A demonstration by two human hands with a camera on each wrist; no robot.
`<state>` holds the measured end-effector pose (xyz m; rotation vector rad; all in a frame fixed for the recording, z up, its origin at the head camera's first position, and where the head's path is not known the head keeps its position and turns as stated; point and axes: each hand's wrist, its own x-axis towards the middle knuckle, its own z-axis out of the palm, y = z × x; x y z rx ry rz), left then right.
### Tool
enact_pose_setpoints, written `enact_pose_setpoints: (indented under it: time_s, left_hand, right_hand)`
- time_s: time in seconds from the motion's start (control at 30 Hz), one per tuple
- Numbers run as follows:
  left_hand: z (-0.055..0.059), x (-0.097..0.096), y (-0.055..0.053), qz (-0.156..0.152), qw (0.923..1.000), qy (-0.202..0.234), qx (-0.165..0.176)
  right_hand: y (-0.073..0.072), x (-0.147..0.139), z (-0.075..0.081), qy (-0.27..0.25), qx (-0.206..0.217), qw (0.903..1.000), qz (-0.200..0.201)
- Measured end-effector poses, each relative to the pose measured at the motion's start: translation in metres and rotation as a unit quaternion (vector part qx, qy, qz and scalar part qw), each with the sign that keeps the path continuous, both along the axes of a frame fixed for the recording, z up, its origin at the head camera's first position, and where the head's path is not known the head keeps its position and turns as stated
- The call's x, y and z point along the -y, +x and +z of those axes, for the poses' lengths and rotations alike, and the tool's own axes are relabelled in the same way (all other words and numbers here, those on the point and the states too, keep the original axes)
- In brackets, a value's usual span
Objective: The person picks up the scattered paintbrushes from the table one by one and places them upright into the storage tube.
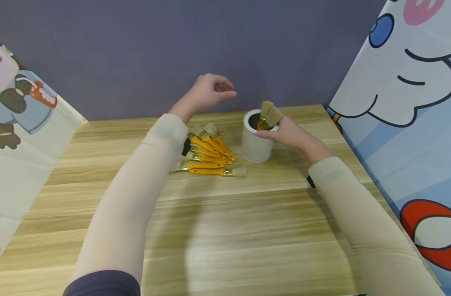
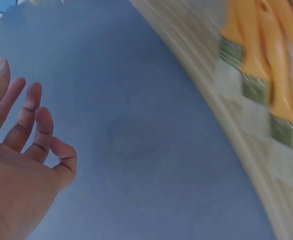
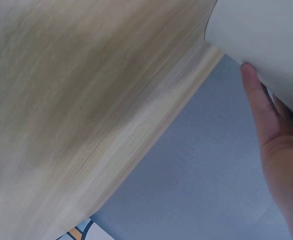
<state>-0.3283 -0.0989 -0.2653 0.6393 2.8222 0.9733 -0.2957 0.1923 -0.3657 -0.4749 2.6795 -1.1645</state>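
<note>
My left hand [image 1: 210, 92] is raised above the back of the table, its fingers loosely bent and nothing in them. Below it lies a fanned group of paintbrushes [image 1: 207, 158] with orange handles and pale bristles, partly covered by my left forearm. A white can [image 1: 256, 148] stands upright to their right. At least two paintbrushes [image 1: 270, 115] stick out of the can, bristles up. My right hand [image 1: 290, 132] grips the can's right side near the rim, with the thumb at the front. In the right wrist view, fingers [image 3: 259, 102] touch the can's outer wall.
The wood-grain table [image 1: 247, 238] ends at a dark grey-blue wall [image 1: 155, 53] just behind the can. Cartoon-printed panels stand along the left [image 1: 26, 123] and right [image 1: 403, 135] sides.
</note>
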Motion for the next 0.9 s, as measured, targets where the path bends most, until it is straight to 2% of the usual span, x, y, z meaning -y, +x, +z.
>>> enact_pose_setpoints:
  time_s: [0.17, 0.4, 0.6, 0.77, 0.9]
  left_hand:
    - [-0.012, 0.029, -0.002, 0.016, 0.9996, -0.004, 0.021]
    - [-0.048, 0.054, -0.008, 0.023, 0.9980, -0.015, 0.057]
    - [-0.077, 0.052, -0.015, 0.003, 0.9957, -0.045, 0.081]
    - [-0.093, 0.045, -0.021, -0.030, 0.9927, -0.077, 0.089]
    - [-0.103, 0.043, -0.023, -0.055, 0.9865, -0.116, 0.101]
  right_hand:
    - [0.000, -0.003, -0.001, 0.010, 0.000, 1.0000, -0.001]
    - [0.001, -0.003, -0.001, 0.011, -0.007, 0.9999, -0.001]
    - [0.002, -0.001, 0.001, 0.012, -0.010, 0.9999, -0.002]
    - [0.001, 0.000, 0.000, 0.010, -0.005, 0.9999, 0.003]
    - [0.000, 0.000, -0.001, 0.009, 0.002, 1.0000, 0.002]
